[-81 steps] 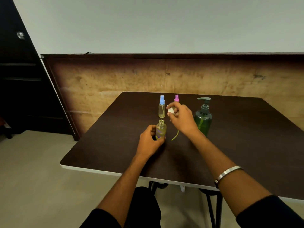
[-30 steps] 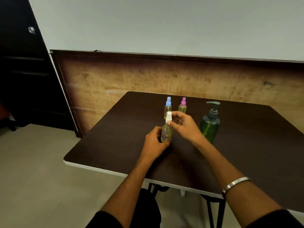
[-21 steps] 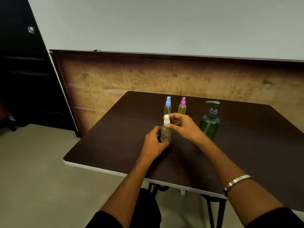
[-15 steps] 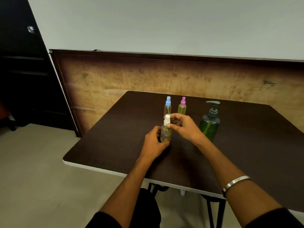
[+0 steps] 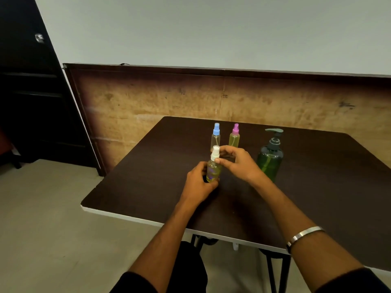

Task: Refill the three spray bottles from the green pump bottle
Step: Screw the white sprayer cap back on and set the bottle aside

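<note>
Your left hand (image 5: 197, 182) gripped the white-capped spray bottle (image 5: 213, 168); your right hand (image 5: 238, 163) pinched its cap (image 5: 215, 152); tightening likely came next.

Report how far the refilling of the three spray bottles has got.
Looks done: the blue-capped bottle and pink-capped bottle stand capped at the back, both holding yellowish liquid. In hand: the left hand grips the white-capped bottle, also holding liquid, while the right hand pinches its sprayer. Left: seating that sprayer, it seems. The green pump bottle stands untouched.
</note>
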